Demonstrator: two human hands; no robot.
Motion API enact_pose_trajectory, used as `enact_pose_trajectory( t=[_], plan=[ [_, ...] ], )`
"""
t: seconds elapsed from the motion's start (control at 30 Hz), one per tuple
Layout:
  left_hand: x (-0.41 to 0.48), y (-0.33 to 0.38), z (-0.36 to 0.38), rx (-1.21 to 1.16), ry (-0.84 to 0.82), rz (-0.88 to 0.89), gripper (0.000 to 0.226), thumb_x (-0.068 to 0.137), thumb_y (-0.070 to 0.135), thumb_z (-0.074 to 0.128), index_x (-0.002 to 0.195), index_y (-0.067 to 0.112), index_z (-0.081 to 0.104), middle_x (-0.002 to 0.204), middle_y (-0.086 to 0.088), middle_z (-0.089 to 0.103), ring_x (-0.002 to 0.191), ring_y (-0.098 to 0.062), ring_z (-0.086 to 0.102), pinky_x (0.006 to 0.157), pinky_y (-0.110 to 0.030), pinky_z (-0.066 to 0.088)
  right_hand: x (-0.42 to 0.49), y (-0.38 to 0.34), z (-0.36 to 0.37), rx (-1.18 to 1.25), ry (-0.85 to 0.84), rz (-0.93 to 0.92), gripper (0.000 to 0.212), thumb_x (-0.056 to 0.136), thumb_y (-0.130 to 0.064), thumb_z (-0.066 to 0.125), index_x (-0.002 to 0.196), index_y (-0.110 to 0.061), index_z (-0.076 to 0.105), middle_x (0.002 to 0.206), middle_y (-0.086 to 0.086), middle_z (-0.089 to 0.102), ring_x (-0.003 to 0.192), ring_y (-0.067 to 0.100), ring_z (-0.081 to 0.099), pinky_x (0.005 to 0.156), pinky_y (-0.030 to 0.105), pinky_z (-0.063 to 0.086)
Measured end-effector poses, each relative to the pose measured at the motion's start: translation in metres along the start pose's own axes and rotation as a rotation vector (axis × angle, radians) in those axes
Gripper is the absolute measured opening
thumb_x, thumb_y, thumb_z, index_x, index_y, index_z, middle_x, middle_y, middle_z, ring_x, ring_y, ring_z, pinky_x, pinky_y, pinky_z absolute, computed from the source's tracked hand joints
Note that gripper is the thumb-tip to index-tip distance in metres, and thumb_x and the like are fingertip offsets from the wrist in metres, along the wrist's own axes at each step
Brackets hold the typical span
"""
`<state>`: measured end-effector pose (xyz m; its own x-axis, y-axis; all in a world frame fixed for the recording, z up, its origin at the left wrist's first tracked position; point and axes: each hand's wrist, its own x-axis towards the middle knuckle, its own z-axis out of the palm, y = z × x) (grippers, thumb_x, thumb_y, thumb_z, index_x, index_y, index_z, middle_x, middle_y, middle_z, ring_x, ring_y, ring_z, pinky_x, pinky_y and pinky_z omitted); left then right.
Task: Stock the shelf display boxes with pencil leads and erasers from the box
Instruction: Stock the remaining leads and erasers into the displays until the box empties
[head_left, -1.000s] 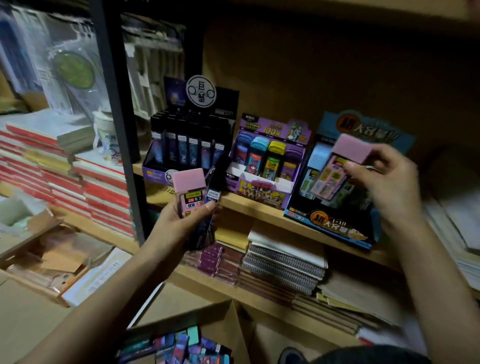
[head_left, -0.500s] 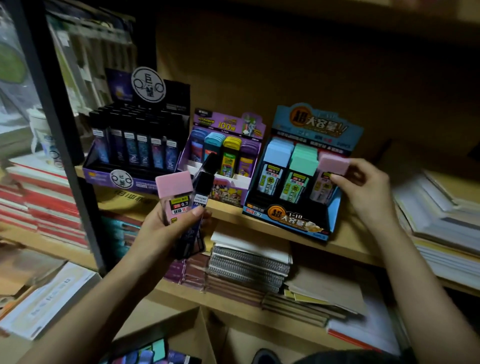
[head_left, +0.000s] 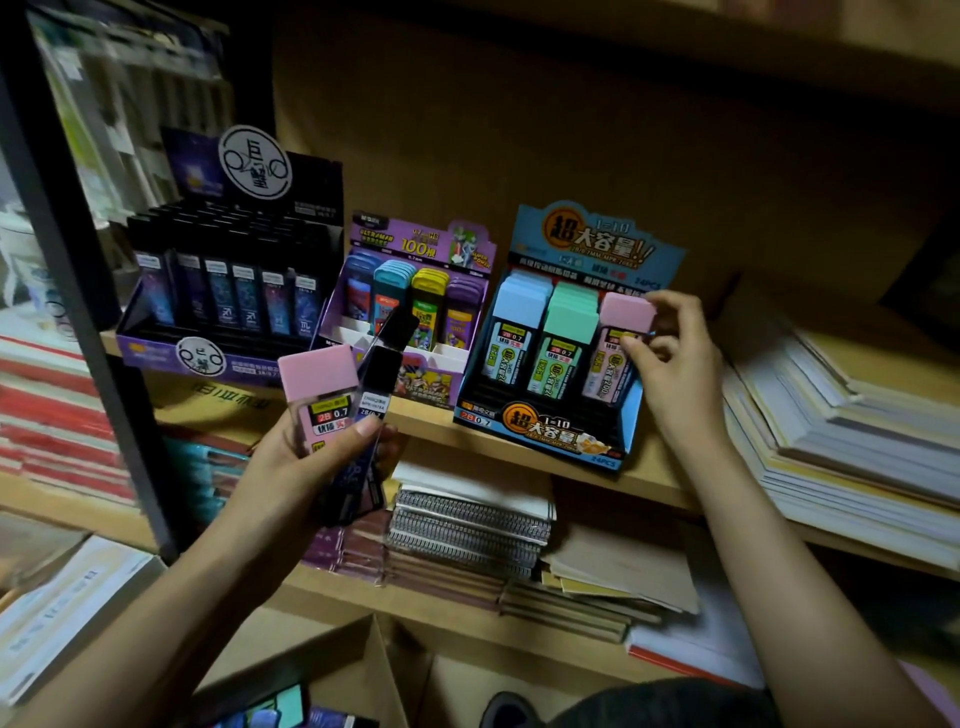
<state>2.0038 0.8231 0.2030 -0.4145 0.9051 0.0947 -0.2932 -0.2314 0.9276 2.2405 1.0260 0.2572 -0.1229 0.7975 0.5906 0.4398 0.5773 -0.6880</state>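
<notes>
Shelving of pale wood (head_left: 571, 480) fills the view, with a lower level of spiral notebooks (head_left: 467, 525) beneath it and tall paper stacks (head_left: 857, 431) lying at the far right. Three display boxes stand side by side along the shelf: a black display box (head_left: 228, 249) of dark lead cases on the left, a purple display box (head_left: 415, 244) in the middle, and a blue display box (head_left: 545, 431) on the right, which holds a pale blue column, a mint column and a pink column. Near the bottom edge an open cardboard box (head_left: 384, 670) shows a few coloured cases inside. The left grip (head_left: 311, 467) is curled round two items held upright in front of the shelf edge: a pink lead case (head_left: 322, 395) and, touching it on the right, a dark lead case (head_left: 369, 415), with the thumb laid across both. The right grip (head_left: 675, 374) pinches a pink-capped case (head_left: 623, 322) between thumb and fingertips in the right-hand column of the blue display box, just beside the mint column; whether it sits fully down cannot be told.
</notes>
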Motion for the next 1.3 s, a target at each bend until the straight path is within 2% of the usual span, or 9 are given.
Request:
enact_pose_trajectory(
  t=[0.1,0.2,0.4,0.53,0.63,0.7,0.77,1.07,1.3],
  plan=[
    [-0.002,0.000,0.000,0.004,0.002,-0.011,0.035,0.074,0.021,0.064,0.107,0.010,0.058,0.087,-0.004,0.074,0.074,-0.012,0.070,0.061,-0.025,0.058,-0.001,0.000,0.004,0.046,0.003,0.034,0.042,0.083,-0.004,0.066,0.116,-0.025,0.050,0.091,-0.005,0.060,0.087,0.024,0.065,0.078,0.047,0.056],
    [-0.003,0.000,0.002,0.018,-0.005,-0.022,0.034,0.072,0.023,0.064,0.104,0.013,0.060,0.087,-0.003,0.074,0.072,-0.011,0.070,0.060,-0.025,0.058,-0.002,0.002,0.004,-0.087,0.025,-0.020,0.039,0.081,-0.004,0.068,0.114,-0.018,0.054,0.107,0.005,0.058,0.091,0.016,0.058,0.082,0.029,0.052],
    [-0.004,-0.001,0.008,0.009,-0.021,-0.029,0.028,0.071,0.022,0.063,0.098,0.015,0.060,0.084,-0.001,0.075,0.072,-0.008,0.070,0.058,-0.023,0.057,-0.007,0.002,-0.003,-0.276,0.056,-0.090,0.034,0.086,-0.005,0.063,0.119,-0.007,0.058,0.117,0.014,0.046,0.114,0.022,0.044,0.094,0.015,0.028],
    [-0.005,-0.004,0.012,0.008,-0.050,-0.042,0.030,0.071,0.022,0.063,0.099,0.012,0.060,0.081,-0.003,0.073,0.070,-0.008,0.069,0.056,-0.021,0.056,-0.022,-0.024,-0.002,-0.154,0.072,-0.144,0.016,0.091,-0.006,0.056,0.105,-0.010,0.062,0.105,0.006,0.055,0.096,0.012,0.052,0.082,0.012,0.037],
    [-0.006,-0.006,0.015,0.007,-0.076,-0.052,0.031,0.072,0.021,0.065,0.101,0.011,0.059,0.081,-0.004,0.072,0.068,-0.009,0.068,0.056,-0.021,0.054,-0.047,-0.055,0.014,0.218,-0.310,0.109,0.013,0.095,-0.018,0.052,0.087,-0.018,0.063,0.080,-0.003,0.064,0.068,0.000,0.059,0.062,0.010,0.043],
    [-0.007,-0.008,0.016,0.005,-0.096,-0.068,0.033,0.072,0.022,0.066,0.102,0.010,0.059,0.080,-0.004,0.072,0.068,-0.010,0.067,0.056,-0.022,0.054,-0.066,-0.071,0.031,0.374,-0.580,0.261,0.020,0.094,-0.030,0.052,0.088,-0.017,0.065,0.075,-0.004,0.067,0.065,0.003,0.061,0.057,0.014,0.045],
    [-0.009,-0.008,0.016,0.009,-0.110,-0.075,0.036,0.070,0.021,0.067,0.103,0.010,0.059,0.080,-0.004,0.070,0.068,-0.011,0.066,0.058,-0.023,0.055,-0.080,-0.080,0.046,0.428,-0.683,0.283,0.022,0.091,-0.034,0.056,0.089,-0.014,0.065,0.073,-0.004,0.066,0.066,0.007,0.061,0.055,0.016,0.045],
    [-0.014,0.000,0.004,0.033,-0.008,-0.042,0.030,0.074,0.030,0.062,0.100,0.014,0.061,0.075,0.001,0.069,0.065,-0.009,0.066,0.056,-0.023,0.055,-0.086,-0.114,0.083,0.628,-0.672,0.354,0.003,0.087,-0.013,0.064,0.087,-0.010,0.062,0.074,0.000,0.065,0.068,0.010,0.061,0.062,0.021,0.047],
    [-0.014,0.035,-0.052,0.106,0.134,0.026,0.027,0.085,0.039,0.053,0.102,0.020,0.059,0.094,-0.008,0.073,0.076,-0.016,0.071,0.056,-0.027,0.055,-0.051,-0.148,0.099,0.772,-0.438,0.332,0.005,0.089,-0.014,0.063,0.084,-0.013,0.061,0.069,-0.009,0.066,0.068,0.007,0.062,0.062,0.023,0.052]
  ],
)
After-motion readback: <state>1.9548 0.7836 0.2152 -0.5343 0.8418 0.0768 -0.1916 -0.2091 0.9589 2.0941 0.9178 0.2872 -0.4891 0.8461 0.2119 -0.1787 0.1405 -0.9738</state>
